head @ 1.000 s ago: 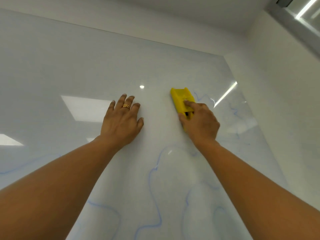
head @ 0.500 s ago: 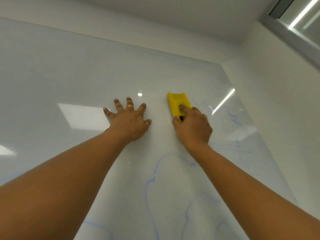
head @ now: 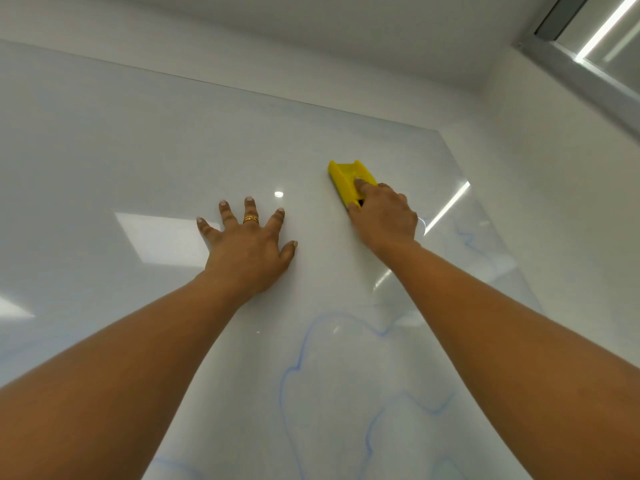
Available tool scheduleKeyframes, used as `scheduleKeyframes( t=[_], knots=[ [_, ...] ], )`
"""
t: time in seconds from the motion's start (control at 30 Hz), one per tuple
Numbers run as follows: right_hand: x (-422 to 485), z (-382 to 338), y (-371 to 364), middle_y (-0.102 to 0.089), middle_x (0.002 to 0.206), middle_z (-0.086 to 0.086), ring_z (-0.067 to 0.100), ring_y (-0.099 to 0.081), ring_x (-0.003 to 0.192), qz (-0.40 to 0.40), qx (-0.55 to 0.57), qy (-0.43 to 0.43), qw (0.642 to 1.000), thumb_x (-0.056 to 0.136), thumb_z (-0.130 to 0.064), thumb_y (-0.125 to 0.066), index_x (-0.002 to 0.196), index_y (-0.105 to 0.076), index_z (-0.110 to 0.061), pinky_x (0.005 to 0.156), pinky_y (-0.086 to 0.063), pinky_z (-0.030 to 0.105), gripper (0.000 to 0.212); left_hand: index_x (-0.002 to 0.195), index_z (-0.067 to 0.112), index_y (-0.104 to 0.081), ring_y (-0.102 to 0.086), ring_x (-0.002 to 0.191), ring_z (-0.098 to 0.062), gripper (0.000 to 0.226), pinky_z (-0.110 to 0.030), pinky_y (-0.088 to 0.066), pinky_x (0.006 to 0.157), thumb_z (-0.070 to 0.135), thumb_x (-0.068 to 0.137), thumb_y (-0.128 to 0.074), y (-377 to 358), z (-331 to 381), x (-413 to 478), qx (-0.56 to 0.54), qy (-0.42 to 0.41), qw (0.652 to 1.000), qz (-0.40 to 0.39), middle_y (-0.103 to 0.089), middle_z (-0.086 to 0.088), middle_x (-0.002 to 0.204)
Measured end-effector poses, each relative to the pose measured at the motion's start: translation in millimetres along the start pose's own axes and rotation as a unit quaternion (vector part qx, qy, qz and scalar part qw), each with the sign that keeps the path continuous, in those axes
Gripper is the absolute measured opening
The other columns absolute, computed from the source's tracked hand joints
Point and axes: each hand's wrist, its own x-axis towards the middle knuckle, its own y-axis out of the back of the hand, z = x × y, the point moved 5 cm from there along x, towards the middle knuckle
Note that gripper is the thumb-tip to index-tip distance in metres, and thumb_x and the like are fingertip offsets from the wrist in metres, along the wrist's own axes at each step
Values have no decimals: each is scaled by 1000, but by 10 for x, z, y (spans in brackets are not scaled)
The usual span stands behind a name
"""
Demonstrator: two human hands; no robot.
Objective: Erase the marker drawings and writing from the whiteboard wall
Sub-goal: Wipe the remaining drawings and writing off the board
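**Still plenty of blue left below the eraser**

Clearly the wiping step is in hand. The right hand [head: 382, 216] is clenched around the lower end of the yellow eraser [head: 348, 181], forefinger laid along its back, pressing it flat to the whiteboard wall [head: 138, 150]. The eraser sits high on the board, not far below its top edge, and the glossy surface just around it looks clean apart from ceiling-light reflections.

The left hand [head: 247, 245] grasps nothing: it lies to the left of the eraser and a little lower, palm against the board with fingers spread, a gold ring [head: 250, 219] on one finger (a brace, by the look of it).

Blue marker lines [head: 301, 355] are left well below the eraser, looping between the two forearms and running toward the bottom of the view; fainter blue marks [head: 465, 237] lie below and to the right of the eraser, near the board's right edge.

By my reading, the task is partly done. The next move calls for sweeping the eraser downward, and rightward too, with firm, even pressure and overlapping strokes, so no pale streaks stay behind.
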Motion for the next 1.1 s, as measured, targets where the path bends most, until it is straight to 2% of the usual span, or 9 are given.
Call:
scheduleKeyframes(
  t=[0.3,0.5,0.63,0.73,0.93,1.1],
  knots=[
    [-44,861,190,-41,136,12,36,-39,124,14,-20,-131,991,95,-37,-43,141,-34,-30,96,-36,43,47,150,32,-4,4,143,-40,62,-62,-3,109,56,95,-20,-7,-19,-9,-2,0,1000,5,1,-10,158],
    [-293,1057,247,-44,130,15,37,-42,120,35,-6,-185,982,95,-33,-45,139,-39,-27,92,-38,42,45,150,32,-5,2,143,-39,63,-62,-6,110,58,95,-20,-16,-29,11,3,-3,1000,14,-1,-10,158],
    [-398,902,197,-40,137,13,35,-38,123,40,-6,-155,987,94,-33,-44,140,-38,-26,94,-37,42,46,150,33,-6,3,143,-39,63,-62,-6,110,58,94,-20,-14,-28,25,-3,-2,1000,16,-2,-10,158],
    [-385,741,183,-41,134,12,33,-38,123,24,-4,-127,992,95,-34,-43,140,-36,-28,94,-38,41,46,150,33,-6,3,143,-39,63,-62,-7,110,58,94,-21,0,-28,34,-1,-1,1000,11,-1,-10,158],
    [-399,306,125,-39,136,11,33,-38,120,-4,-44,-21,999,96,-36,-40,143,-32,-29,91,-39,38,47,150,33,-7,2,143,-39,63,-62,-8,110,58,94,-21,18,-22,34,0,0,1000,5,-2,-9,158],
    [-532,-66,33,-30,145,8,31,-36,122,-34,-26,72,996,97,-37,-38,144,-29,-32,92,-39,38,47,150,34,-8,-1,143,-39,64,-63,-11,109,59,93,-22,32,-22,52,7,-2,1000,0,-4,-10,158]
  ],
)
